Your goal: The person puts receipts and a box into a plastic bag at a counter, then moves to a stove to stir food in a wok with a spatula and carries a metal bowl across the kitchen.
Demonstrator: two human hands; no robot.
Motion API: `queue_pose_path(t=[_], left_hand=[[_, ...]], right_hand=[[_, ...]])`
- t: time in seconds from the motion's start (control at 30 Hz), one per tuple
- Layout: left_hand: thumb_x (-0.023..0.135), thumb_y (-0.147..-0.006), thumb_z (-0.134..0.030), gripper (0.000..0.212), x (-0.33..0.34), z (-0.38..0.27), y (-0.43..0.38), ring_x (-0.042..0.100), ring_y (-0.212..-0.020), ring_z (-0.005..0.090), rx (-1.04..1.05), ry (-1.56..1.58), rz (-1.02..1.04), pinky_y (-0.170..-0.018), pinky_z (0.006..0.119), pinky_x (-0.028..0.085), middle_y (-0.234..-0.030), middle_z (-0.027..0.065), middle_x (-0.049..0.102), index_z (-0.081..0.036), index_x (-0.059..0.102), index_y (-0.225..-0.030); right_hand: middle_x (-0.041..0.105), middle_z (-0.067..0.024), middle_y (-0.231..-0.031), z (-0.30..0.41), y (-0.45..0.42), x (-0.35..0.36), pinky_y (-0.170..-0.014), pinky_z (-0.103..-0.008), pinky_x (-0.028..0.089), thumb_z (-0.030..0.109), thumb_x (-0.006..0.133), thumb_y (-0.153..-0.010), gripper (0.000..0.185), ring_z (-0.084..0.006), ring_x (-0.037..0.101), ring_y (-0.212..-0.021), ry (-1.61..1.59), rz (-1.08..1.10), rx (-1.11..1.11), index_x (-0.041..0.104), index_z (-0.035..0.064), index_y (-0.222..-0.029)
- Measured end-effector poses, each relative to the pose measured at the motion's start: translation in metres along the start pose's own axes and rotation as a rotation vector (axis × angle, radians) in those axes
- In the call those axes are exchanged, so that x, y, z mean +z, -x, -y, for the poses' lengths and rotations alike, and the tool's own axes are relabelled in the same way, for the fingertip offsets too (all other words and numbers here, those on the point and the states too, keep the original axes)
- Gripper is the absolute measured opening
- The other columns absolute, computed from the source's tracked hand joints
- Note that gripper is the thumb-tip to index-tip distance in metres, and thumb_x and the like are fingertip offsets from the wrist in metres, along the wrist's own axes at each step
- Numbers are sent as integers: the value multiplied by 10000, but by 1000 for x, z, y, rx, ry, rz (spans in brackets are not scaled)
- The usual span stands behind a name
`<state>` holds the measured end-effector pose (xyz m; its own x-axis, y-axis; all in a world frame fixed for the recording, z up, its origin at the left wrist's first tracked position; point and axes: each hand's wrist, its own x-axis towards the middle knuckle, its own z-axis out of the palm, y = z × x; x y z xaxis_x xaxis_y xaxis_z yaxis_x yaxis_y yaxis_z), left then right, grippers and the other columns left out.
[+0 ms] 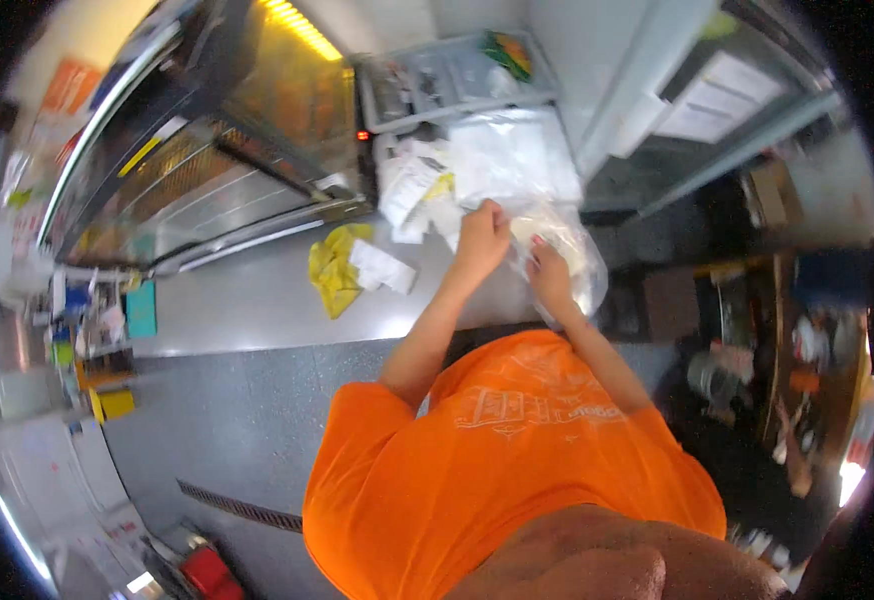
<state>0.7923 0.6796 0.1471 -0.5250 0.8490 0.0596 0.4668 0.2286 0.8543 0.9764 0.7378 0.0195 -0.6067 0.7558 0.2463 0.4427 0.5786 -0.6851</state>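
A clear plastic bag [593, 259] with something pale inside lies at the right end of the steel counter, close to my body. My left hand [483, 238] has its fingers curled at the bag's left edge and seems to pinch the film. Lower and to the right, my right hand [553, 283] grips the near side of the same bag. Motion blur hides the fingertips, and the pale contents cannot be made out. Directly beyond my hands lies a stack of white plastic bags or sheets [508, 154].
Crumpled white papers [408, 184] lie left of the stack. A yellow cloth or bag [335, 270] and a folded white paper [381, 266] rest on the steel counter [234, 304]. Behind stand a divided grey bin [455, 75] and a lit glass display cabinet [257, 142].
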Motion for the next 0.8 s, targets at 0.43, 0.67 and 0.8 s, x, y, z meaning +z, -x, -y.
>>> queue_pose_path(t=[0.43,0.67,0.8], left_hand=[[631,-974,-287,312,-23,-2,28,539,-559,106,-165,408,135,-477,304,410,-672,21,560,14,701,-929],[619,-1012,-282,322,-35,-30,-3,525,-579,89,-358,700,382,-474,260,383,-659,-18,523,-38,631,-801],[641,-1016,-299,337,-47,-42,-46,533,-587,82,-404,637,533,-473,253,382,-669,-21,542,-48,636,-791]], right_hand=[[595,-191,-1304,-29,15,31,-1006,-603,442,190,607,-906,522,-393,562,-1232,744,274,-206,517,51,-1401],[548,-216,-1372,-57,-16,23,-1039,-605,427,204,608,-917,662,-418,545,-1264,634,468,-156,384,23,-1513],[538,-226,-1401,-42,-29,-13,-1081,-614,385,308,630,-943,683,-431,529,-1285,521,429,-237,396,13,-1513]])
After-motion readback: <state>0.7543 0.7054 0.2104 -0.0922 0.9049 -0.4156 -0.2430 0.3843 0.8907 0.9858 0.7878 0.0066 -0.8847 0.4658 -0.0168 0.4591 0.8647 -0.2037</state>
